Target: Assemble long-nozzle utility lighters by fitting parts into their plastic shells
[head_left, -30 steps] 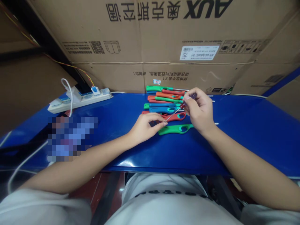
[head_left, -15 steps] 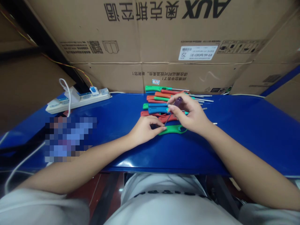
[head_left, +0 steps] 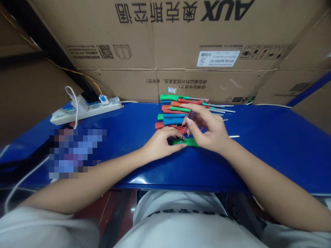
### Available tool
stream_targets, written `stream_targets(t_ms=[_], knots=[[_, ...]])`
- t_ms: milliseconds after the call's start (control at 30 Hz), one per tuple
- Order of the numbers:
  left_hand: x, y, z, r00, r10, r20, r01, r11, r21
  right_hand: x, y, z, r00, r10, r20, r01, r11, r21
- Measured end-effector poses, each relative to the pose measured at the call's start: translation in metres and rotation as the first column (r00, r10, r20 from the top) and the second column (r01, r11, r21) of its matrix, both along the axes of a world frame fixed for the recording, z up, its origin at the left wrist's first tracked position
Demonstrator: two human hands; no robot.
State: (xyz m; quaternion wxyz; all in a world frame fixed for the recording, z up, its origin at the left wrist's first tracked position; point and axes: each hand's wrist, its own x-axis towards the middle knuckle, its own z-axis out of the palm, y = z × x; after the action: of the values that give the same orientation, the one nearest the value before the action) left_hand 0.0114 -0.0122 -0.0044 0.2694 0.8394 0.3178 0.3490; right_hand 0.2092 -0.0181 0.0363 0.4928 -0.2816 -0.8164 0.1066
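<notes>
A green long-necked lighter (head_left: 191, 142) lies flat at the front of a row of others, its metal tube sticking out to the right past my wrist. My left hand (head_left: 160, 144) is closed on its left end, thumb in front and fingers behind. In my right hand (head_left: 210, 129) is a small screwdriver (head_left: 191, 117) with a dark purple handle, mostly covered by the fingers. Its thin shaft slants down to the lighter's left end, between my left thumb and fingertips; whether the tip sits in the lighter I cannot tell. A blue lighter (head_left: 172, 121) lies just behind.
Several more red, green and blue lighters, such as a green one (head_left: 172, 97), lie at the back of the blue table (head_left: 139, 137). Behind stands a cardboard sheet (head_left: 124, 79). A white power strip (head_left: 95, 111) with plugs and cables is at the left, near a pixelated patch.
My right hand has lowered slightly, bringing the screwdriver handle down and left, more hidden by the fingers. My left thumb has shifted a little, and more of the lighter's left end shows.
</notes>
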Motion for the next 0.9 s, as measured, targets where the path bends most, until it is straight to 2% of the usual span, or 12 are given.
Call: stream_targets(t_ms=[133,200,433,667,900], knots=[[-0.002,-0.001,0.003,0.981,0.002,-0.194,0.012,0.997,0.070,0.001,0.005,-0.006,0.999,-0.013,-0.051,0.009,0.996,-0.088],[-0.002,-0.002,0.004,0.974,-0.016,-0.227,0.034,0.997,0.073,0.000,0.005,-0.008,0.997,-0.020,-0.075,0.011,0.993,-0.121],[0.000,-0.004,0.001,0.978,-0.100,-0.182,0.104,0.994,0.015,-0.006,0.000,-0.012,0.997,0.024,-0.067,-0.031,0.993,-0.114],[0.001,-0.004,-0.003,0.985,-0.111,-0.129,0.116,0.993,0.027,-0.008,-0.002,-0.012,1.000,-0.010,0.014,0.010,1.000,-0.026],[0.000,-0.003,-0.003,0.982,-0.112,-0.149,0.116,0.993,0.017,-0.008,-0.003,-0.010,0.999,-0.031,0.045,0.029,0.999,0.041]])
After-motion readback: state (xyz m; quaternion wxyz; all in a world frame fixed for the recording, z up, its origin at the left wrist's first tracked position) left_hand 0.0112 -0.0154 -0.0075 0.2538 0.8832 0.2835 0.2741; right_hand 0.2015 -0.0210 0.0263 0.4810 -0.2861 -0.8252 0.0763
